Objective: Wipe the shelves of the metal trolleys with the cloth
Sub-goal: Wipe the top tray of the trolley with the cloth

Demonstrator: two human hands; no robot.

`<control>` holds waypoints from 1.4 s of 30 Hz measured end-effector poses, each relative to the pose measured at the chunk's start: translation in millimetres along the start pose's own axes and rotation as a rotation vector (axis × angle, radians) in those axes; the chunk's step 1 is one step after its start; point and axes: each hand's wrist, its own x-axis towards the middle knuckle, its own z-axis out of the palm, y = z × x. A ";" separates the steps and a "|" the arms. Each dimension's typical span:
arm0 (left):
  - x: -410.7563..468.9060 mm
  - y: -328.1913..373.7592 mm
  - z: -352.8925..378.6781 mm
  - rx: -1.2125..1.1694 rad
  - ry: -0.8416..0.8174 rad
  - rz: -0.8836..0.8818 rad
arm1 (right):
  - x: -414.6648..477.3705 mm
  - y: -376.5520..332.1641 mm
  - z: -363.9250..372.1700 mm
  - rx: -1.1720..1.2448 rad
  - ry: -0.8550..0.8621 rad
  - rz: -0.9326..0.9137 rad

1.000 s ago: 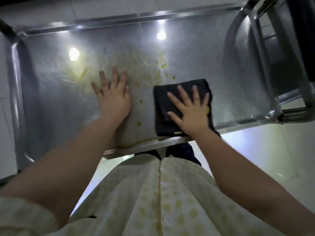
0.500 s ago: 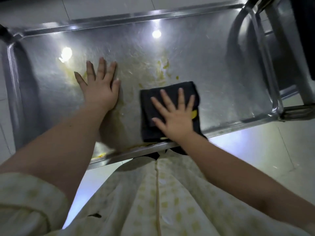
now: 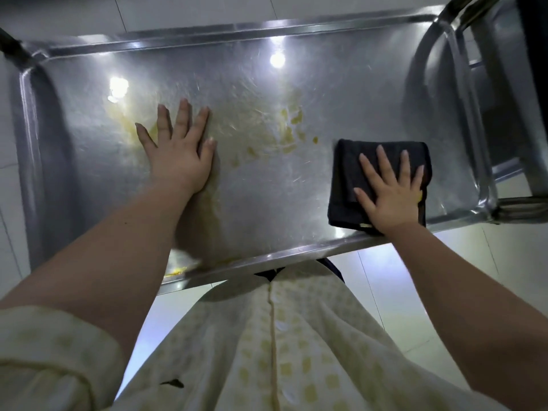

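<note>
A steel trolley shelf (image 3: 341, 99) with a raised rim fills the upper half of the head view. Yellowish smears and crumbs (image 3: 292, 129) lie near its middle. A folded black cloth (image 3: 345, 173) sits flat on the shelf at the near right. My right hand (image 3: 388, 191) presses on the cloth with straight, spread fingers. My left hand (image 3: 178, 155) rests flat on the bare metal left of the smears, fingers straight.
The trolley's tubular handle frame (image 3: 462, 93) rises at the right end, with another metal frame (image 3: 522, 206) beside it. The shelf's near rim (image 3: 267, 259) runs just in front of my body. Pale tiled floor (image 3: 400, 277) lies below and around.
My right hand has slid the cloth to the right along the near side of the shelf, away from the smears. My left hand stays flat on the metal.
</note>
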 end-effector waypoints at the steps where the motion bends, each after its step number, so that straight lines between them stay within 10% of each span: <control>1: 0.8 -0.3 0.5 0.004 -0.002 -0.004 | -1.5 -11.4 0.7 -0.001 0.002 0.017; 9: 1.9 -3.6 5.3 -0.001 0.013 -0.014 | 33.0 -154.0 -6.7 0.039 0.060 -0.291; 17: 3.8 -3.0 5.9 0.004 0.019 -0.029 | 215.0 -192.6 -51.5 0.051 -0.040 -0.222; 26: 3.8 -1.3 7.0 0.014 0.006 -0.034 | 16.5 -131.6 -9.8 0.059 0.003 -0.387; 36: 5.7 -4.0 6.5 -0.003 0.012 -0.023 | 235.7 -184.9 -55.4 0.046 -0.026 -0.251; 42: 5.2 -3.4 6.5 0.006 0.014 -0.030 | 107.2 -152.9 -21.9 0.084 0.048 -0.410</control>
